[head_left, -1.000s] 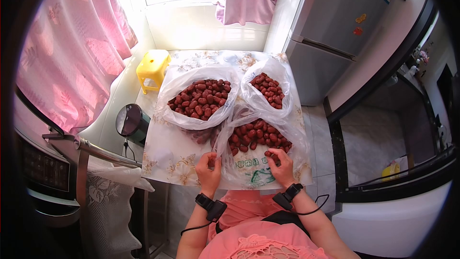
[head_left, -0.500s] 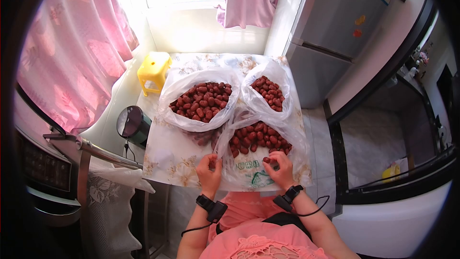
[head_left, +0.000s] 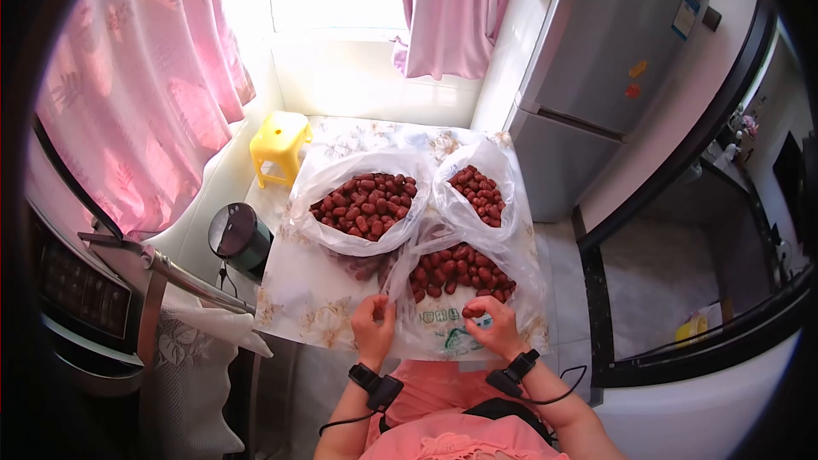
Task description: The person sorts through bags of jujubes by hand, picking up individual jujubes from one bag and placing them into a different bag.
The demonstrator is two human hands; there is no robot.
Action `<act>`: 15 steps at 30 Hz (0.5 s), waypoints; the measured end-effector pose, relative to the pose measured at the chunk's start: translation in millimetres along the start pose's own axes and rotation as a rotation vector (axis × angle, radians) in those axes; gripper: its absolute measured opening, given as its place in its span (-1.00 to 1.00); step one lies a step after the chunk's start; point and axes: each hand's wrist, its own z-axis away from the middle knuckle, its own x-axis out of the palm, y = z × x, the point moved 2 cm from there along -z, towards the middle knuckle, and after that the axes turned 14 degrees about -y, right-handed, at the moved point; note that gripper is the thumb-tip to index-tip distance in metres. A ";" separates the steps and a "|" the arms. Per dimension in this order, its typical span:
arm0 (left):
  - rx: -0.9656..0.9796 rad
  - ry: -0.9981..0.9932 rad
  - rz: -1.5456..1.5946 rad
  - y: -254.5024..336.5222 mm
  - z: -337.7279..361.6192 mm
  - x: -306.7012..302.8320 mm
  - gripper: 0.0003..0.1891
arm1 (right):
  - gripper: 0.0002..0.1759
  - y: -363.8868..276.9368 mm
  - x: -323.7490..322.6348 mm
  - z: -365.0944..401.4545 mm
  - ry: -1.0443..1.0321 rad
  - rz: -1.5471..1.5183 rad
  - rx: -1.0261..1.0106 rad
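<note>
Three clear plastic bags of red dates lie on the flowered tablecloth. The large left bag (head_left: 328,243) and the back right bag (head_left: 507,162) stand rolled open. The nearest bag (head_left: 532,277) lies open toward me, with loose dates (head_left: 456,268) across its far part and green print on its near part. My right hand (head_left: 494,324) pinches one date (head_left: 473,312) over this bag's near right part. My left hand (head_left: 373,324) is at the bag's left edge, its fingers curled together; whether they grip the plastic is too small to tell.
A yellow stool (head_left: 279,140) stands beyond the table's left side, and a dark round bin (head_left: 240,237) is beside it. The grey refrigerator (head_left: 596,60) is at the back right. An oven (head_left: 81,298) and a hanging white cloth (head_left: 200,375) are at the left.
The whole view has shifted, so the table and bags appear lower. My right hand still holds the date, now turned slightly differently. My left hand has hardly changed.
</note>
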 end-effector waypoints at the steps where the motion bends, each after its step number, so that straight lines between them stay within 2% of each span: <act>1: -0.007 -0.004 -0.011 -0.1 -0.2 -0.3 -0.85 | -0.77 0.6 1.1 1.6 -0.001 0.001 -0.005; 7: -0.006 -0.006 0.014 -3.3 0.2 1.0 -0.85 | -0.77 -10.9 -22.9 -17.2 0.001 0.030 -0.011; 9: -0.010 -0.005 0.022 -1.5 0.4 0.7 -0.85 | -0.77 -12.8 -42.1 -33.4 0.064 0.078 0.101; 12: -0.003 0.006 0.023 0.7 -0.9 0.4 -0.85 | -0.76 -4.6 -69.1 -70.1 0.297 0.241 -0.069; 15: 0.007 0.018 0.011 -2.8 -0.4 2.9 -0.86 | -0.73 11.8 -89.4 -106.8 0.424 0.315 -0.013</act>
